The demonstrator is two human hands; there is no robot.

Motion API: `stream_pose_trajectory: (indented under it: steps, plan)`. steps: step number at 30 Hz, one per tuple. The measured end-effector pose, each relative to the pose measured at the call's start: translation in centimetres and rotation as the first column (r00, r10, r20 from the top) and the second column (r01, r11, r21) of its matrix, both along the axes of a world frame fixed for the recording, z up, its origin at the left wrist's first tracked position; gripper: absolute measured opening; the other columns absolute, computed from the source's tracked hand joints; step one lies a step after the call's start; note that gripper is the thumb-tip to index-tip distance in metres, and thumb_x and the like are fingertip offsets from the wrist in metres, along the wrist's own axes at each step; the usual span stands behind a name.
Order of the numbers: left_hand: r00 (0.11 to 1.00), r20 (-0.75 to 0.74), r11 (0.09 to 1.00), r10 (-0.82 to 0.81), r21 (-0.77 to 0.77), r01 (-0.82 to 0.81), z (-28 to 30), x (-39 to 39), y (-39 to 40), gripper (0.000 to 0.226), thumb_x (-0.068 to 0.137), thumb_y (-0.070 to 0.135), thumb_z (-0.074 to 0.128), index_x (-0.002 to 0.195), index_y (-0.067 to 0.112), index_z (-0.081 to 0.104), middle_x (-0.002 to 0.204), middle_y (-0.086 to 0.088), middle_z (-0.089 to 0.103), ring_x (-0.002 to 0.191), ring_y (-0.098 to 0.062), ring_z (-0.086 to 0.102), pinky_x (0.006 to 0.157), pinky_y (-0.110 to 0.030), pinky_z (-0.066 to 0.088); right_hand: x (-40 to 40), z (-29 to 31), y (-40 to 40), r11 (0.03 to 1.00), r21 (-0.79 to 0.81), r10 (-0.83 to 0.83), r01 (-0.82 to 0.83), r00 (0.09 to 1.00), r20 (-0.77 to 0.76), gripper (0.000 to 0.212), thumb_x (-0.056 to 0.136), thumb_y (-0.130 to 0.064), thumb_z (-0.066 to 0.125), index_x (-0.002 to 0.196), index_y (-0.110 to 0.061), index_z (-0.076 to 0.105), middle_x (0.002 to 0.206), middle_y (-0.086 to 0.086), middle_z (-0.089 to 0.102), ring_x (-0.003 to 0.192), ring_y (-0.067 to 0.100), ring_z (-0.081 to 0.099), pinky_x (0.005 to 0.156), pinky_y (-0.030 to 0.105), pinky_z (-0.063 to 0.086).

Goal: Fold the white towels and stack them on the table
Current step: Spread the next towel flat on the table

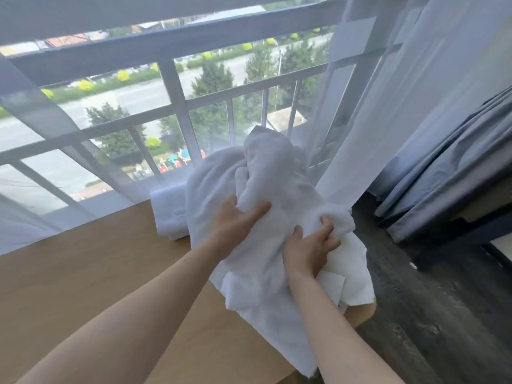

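Two bare hands, left hand and right hand, fingers clamped on one crumpled, fluffy white towel heaped on the smooth wooden bench; one folded towel stack sits behind.

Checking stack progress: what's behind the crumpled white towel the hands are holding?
A folded white towel lies on the wooden table, partly hidden behind the crumpled white towel that the left hand and right hand grip. Whether more lie behind is covered.

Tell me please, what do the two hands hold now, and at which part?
Both grip the crumpled white towel. The left hand holds a bunched fold near its middle; the right hand pinches its right edge.
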State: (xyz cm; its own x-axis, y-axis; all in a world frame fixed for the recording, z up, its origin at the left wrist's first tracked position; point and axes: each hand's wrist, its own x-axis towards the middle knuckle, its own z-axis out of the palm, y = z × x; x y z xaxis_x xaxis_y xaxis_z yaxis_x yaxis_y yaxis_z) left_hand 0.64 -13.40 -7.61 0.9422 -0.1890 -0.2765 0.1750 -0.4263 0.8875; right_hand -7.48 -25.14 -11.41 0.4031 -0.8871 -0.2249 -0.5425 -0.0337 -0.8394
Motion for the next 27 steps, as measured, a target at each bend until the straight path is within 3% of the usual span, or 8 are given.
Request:
stream_pose_trajectory:
  steps: [2,5,8,11,15,19,23,27]
  plan:
    - [1.0,0.019,0.997,0.014,-0.079,-0.012,1.0,-0.3,1.0,0.046,0.066,0.07,0.079,0.092,0.034,0.066,0.08,0.025,0.071,0.072,0.007,0.066,0.051,-0.009,0.047,-0.2,0.9,0.6,0.999,-0.041,0.005,-0.002,0.998,0.066,0.052,0.094,-0.023,0.058,0.138,-0.034,0.033,0.129,0.004,0.033,0.09,0.034,0.056,0.083,0.036,0.043]
    - [0.996,0.054,0.982,0.065,-0.184,-0.054,2.4,-1.9,4.7,0.042,0.071,0.066,0.078,0.093,0.031,0.068,0.086,0.018,0.074,0.077,0.002,0.07,0.06,-0.017,0.055,-1.0,2.7,3.1,0.988,-0.135,0.091,-0.069,0.983,0.162,0.051,0.095,-0.025,0.057,0.137,-0.04,0.032,0.12,-0.008,0.029,0.084,0.025,0.051,0.082,0.037,0.045]
    - [0.986,0.11,0.958,0.125,-0.27,-0.091,3.9,-3.4,10.3,0.027,0.076,0.059,0.078,0.096,0.042,0.069,0.092,0.016,0.075,0.084,-0.003,0.072,0.062,-0.017,0.055,-1.5,4.6,7.3,0.954,-0.252,0.224,-0.165,0.948,0.227,0.052,0.096,-0.023,0.057,0.14,-0.039,0.033,0.12,-0.011,0.027,0.085,0.018,0.05,0.078,0.032,0.042]
    - [0.958,0.156,0.935,0.241,-0.301,-0.187,5.0,-5.1,17.0,0.038,0.071,0.066,0.074,0.103,0.046,0.066,0.095,0.02,0.074,0.085,0.0,0.072,0.064,-0.017,0.055,-1.7,5.7,12.9,0.906,-0.328,0.353,-0.268,0.905,0.236,0.05,0.097,-0.022,0.056,0.14,-0.035,0.035,0.124,-0.008,0.031,0.088,0.021,0.053,0.078,0.029,0.04]
    - [0.899,0.235,0.915,0.37,-0.262,-0.308,5.2,-8.7,27.4,0.03,0.072,0.067,0.068,0.1,0.055,0.061,0.093,0.026,0.071,0.083,0.008,0.067,0.066,-0.022,0.053,-3.0,6.1,21.7,0.823,-0.391,0.507,-0.412,0.843,0.181,0.046,0.097,-0.021,0.056,0.138,-0.032,0.04,0.128,-0.003,0.035,0.096,0.028,0.059,0.081,0.033,0.045]
    - [0.829,0.222,0.847,0.513,-0.288,-0.447,4.1,-14.1,37.5,0.039,0.072,0.063,0.072,0.107,0.051,0.059,0.098,0.027,0.069,0.086,0.009,0.066,0.063,-0.017,0.049,-4.5,5.0,30.2,0.709,-0.419,0.65,-0.567,0.756,0.078,0.042,0.098,-0.025,0.053,0.137,-0.035,0.039,0.121,-0.008,0.03,0.099,0.026,0.055,0.081,0.03,0.036]
    - [0.709,0.228,0.744,0.668,-0.206,-0.635,1.7,-19.3,46.1,0.045,0.073,0.067,0.069,0.114,0.053,0.054,0.1,0.028,0.067,0.087,0.008,0.064,0.072,-0.031,0.052,-6.2,3.1,39.4,0.552,-0.417,0.792,-0.722,0.611,-0.008,0.042,0.098,-0.022,0.051,0.136,-0.034,0.041,0.117,-0.008,0.03,0.099,0.026,0.055,0.076,0.031,0.033]
    - [0.56,0.302,0.608,0.772,-0.091,-0.789,-1.2,-23.7,53.4,0.034,0.081,0.067,0.069,0.11,0.058,0.052,0.099,0.026,0.067,0.087,0.005,0.065,0.067,-0.03,0.052,-8.2,0.5,47.7,0.378,-0.343,0.891,-0.86,0.438,-0.116,0.037,0.099,-0.021,0.048,0.133,-0.034,0.041,0.123,-0.002,0.035,0.091,0.028,0.058,0.073,0.032,0.037]
